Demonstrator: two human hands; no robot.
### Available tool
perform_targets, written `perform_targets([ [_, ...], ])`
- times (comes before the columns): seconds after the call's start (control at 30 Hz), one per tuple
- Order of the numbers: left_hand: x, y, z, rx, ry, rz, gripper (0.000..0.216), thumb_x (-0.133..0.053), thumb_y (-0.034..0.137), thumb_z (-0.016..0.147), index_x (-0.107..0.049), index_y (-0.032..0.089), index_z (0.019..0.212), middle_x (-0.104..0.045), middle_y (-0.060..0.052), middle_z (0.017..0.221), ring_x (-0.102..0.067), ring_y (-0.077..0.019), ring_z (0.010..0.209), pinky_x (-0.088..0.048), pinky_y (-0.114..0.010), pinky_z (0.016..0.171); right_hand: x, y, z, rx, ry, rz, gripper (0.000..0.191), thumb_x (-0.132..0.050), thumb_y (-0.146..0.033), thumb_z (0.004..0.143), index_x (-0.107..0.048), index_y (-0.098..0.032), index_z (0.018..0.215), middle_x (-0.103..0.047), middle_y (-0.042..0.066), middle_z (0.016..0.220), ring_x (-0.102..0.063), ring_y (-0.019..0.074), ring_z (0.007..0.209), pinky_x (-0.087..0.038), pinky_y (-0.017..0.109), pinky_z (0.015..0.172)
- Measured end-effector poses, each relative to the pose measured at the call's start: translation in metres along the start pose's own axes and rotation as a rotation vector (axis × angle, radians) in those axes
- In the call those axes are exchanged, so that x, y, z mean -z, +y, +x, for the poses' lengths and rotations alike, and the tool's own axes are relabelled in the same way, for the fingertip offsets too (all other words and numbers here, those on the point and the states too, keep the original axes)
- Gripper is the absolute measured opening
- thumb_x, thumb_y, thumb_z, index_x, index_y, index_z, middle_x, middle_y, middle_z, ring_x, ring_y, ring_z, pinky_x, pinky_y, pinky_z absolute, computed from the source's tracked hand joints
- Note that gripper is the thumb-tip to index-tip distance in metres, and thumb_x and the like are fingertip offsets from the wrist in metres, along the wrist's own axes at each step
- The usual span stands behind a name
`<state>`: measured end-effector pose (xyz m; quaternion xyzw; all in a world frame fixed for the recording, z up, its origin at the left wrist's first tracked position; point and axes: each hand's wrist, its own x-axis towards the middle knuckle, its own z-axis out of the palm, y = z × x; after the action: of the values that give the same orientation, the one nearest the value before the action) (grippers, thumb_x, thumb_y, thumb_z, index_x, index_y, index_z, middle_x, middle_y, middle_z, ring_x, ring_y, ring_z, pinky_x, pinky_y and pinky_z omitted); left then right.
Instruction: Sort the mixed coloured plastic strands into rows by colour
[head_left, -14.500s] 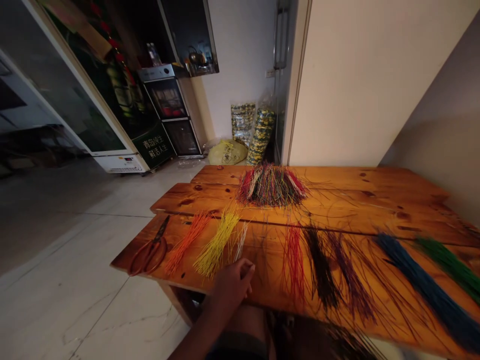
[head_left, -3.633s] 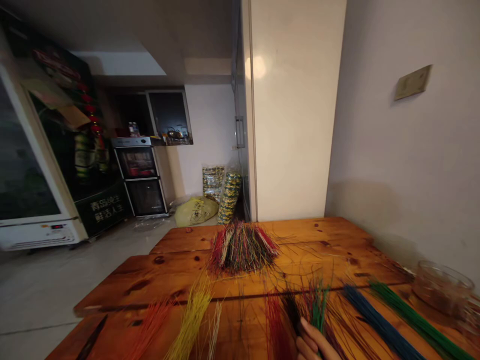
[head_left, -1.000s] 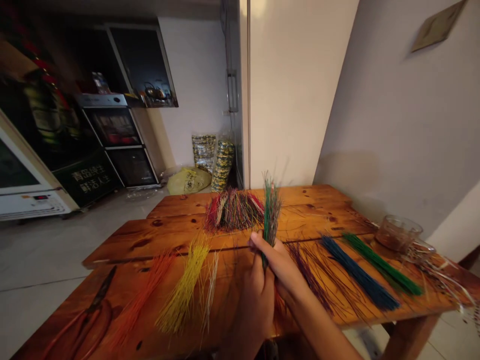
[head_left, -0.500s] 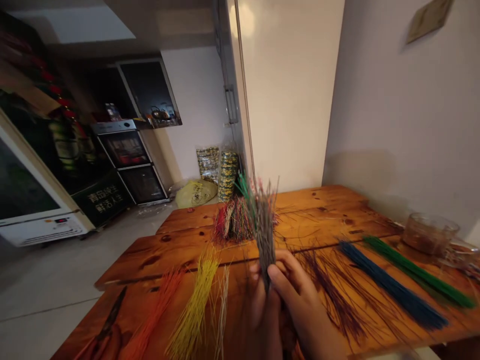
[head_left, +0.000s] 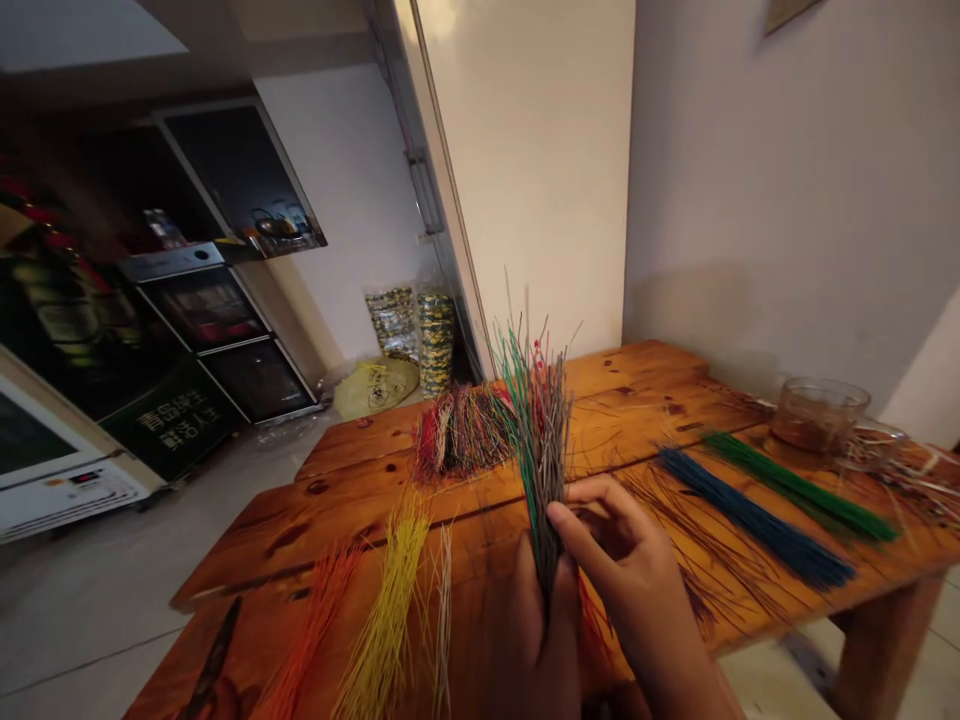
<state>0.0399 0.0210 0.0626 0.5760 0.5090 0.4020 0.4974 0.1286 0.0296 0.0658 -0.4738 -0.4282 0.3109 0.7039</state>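
Note:
A bundle of thin grey wire-like strands, with some green and a few red ones among them, stands upright in front of me. My left hand is closed around its lower end. My right hand pinches the bundle's right side with thumb and fingers, just above the left. Past the bundle lies a heap of mixed-colour strands. Left of my hands are orange strands, yellow strands and a few whitish strands. Brown strands, blue strands and green strands lie to the right.
Scissors, partly out of view, lie at the wooden table's left front. A glass mug stands at the right, beside whitish scraps. Behind the table rises a tall pale cabinet; bags sit on the floor.
The view has turned right, so surroundings appear shifted left. The held bundle looks more fanned out, with more green strands showing on its left side. Both hands keep hold of it.

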Motion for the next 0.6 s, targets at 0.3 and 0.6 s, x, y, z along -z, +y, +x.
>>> perform_targets([
  [0.3,-0.0052,-0.0052,-0.0011,0.002,-0.050,-0.093,0.051,-0.044,0.046,0.082,-0.051,0.015,0.122,-0.051,-0.010,0.131,-0.040,-0.0246,0.125,-0.030,-0.033,0.104,0.0069,0.0030,-0.0017,0.007,0.030,-0.017,0.021,-0.062,-0.038,0.077,-0.052,-0.019,0.075,-0.049,-0.003,0.063,-0.046,0.0099,0.055,-0.037,0.021,0.050],
  [0.6,-0.0075,-0.0029,-0.0016,-0.032,-0.079,-0.119,0.049,-0.044,0.044,0.083,-0.052,0.017,0.123,-0.053,-0.008,0.129,-0.041,-0.0243,0.124,-0.032,-0.031,0.103,0.0071,0.0017,-0.0011,0.002,0.065,-0.003,0.018,-0.062,-0.033,0.076,-0.051,-0.020,0.072,-0.048,-0.003,0.061,-0.044,0.0104,0.054,-0.036,0.021,0.050],
])
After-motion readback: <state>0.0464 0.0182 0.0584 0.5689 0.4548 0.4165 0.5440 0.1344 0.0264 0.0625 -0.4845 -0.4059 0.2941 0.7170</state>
